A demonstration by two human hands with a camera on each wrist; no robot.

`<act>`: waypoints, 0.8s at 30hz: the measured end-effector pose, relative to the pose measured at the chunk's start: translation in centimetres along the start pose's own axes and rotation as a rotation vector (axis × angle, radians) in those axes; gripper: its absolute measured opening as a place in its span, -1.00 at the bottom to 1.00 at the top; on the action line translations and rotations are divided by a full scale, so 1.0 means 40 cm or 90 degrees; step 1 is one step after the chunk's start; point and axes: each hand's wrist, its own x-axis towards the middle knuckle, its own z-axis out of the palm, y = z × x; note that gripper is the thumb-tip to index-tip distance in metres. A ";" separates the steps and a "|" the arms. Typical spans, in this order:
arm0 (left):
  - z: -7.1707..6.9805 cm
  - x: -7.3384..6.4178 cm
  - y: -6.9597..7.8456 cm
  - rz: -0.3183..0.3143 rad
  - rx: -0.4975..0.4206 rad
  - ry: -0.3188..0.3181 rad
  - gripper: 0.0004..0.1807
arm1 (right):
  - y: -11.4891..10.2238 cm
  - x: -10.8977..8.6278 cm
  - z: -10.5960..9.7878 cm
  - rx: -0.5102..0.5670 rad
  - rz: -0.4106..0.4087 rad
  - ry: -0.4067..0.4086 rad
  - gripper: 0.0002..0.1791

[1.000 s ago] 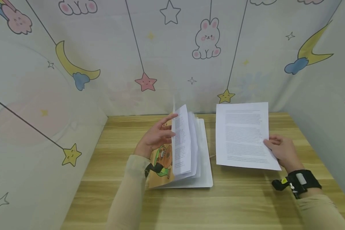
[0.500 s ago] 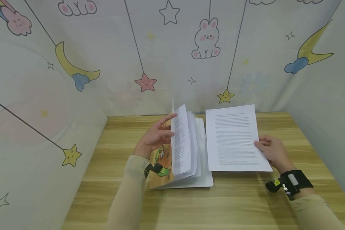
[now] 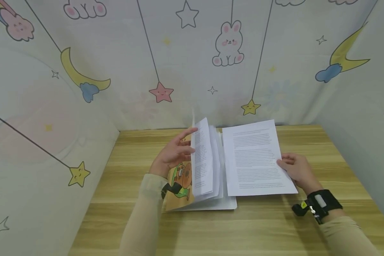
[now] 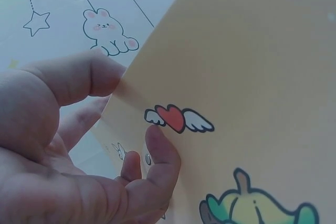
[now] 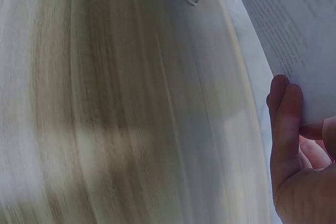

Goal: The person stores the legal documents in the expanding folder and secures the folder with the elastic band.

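Note:
A folder with an orange cartoon cover (image 3: 178, 202) stands partly open on the table, printed pages and clear sleeves (image 3: 216, 163) fanned inside. My left hand (image 3: 174, 154) holds the raised cover and front pages by their edge. In the left wrist view, the fingers and thumb lie on either side of that cover, near a winged red heart (image 4: 171, 118). To the right, my right hand (image 3: 299, 172) pinches a loose printed sheet (image 3: 256, 160) by its right edge. The sheet's left side overlaps the folder's white back (image 3: 229, 204) in the head view.
The wood-grain table (image 3: 217, 234) meets a white cartoon-printed cloth wall (image 3: 192, 64) behind the folder. Similar cloth walls rise at left (image 3: 25, 170) and right (image 3: 364, 142). Black camera straps sit on the wrists.
My right hand has carried the printed sheet leftward and slightly down, from beside the folder to overlapping its right part. The left hand and the folder have stayed in place.

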 end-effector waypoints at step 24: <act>-0.004 -0.002 -0.001 0.002 -0.009 0.000 -0.13 | -0.009 -0.012 0.007 -0.005 -0.019 -0.013 -0.55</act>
